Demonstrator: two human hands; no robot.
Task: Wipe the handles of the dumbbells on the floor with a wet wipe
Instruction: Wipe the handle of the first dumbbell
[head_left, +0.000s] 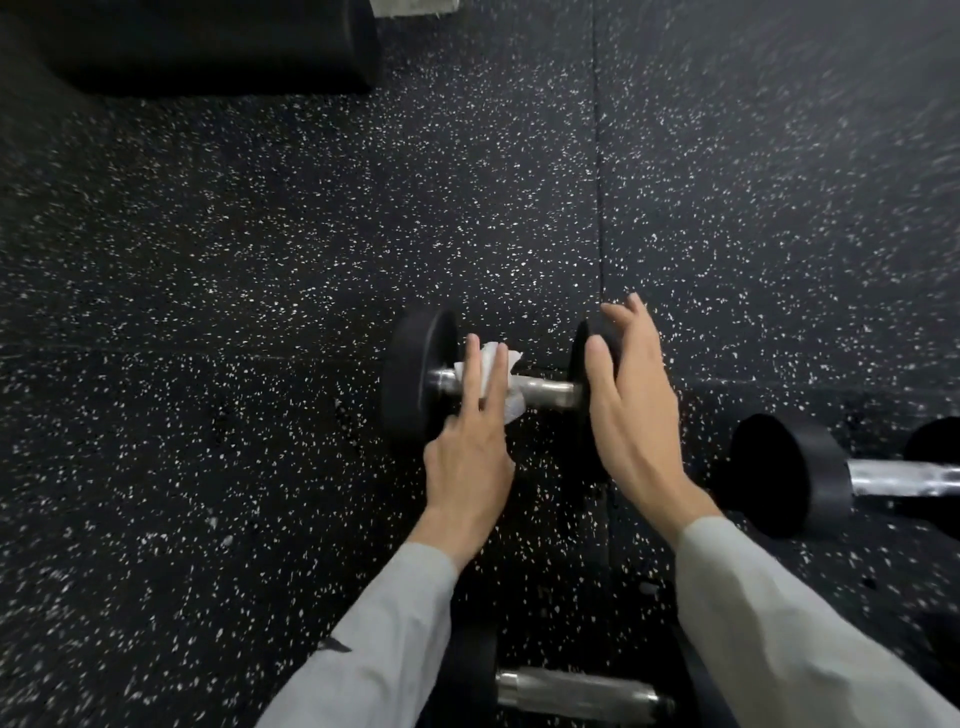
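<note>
A black dumbbell (418, 374) with a steel handle (548, 391) lies crosswise on the speckled rubber floor. A crumpled white wet wipe (511, 400) is draped over the left part of that handle. My left hand (470, 457) presses the wipe onto the handle with two straight fingers. My right hand (631, 410) rests flat, fingers apart, on the dumbbell's right head, mostly hiding it. A second dumbbell (795, 473) lies at the right edge. A third dumbbell's handle (576, 693) shows at the bottom between my grey sleeves.
A large dark rounded object (218, 47) sits at the top left. A seam in the floor mats (600, 208) runs vertically above the first dumbbell. Speckled floor (208, 364) stretches to the left and far side.
</note>
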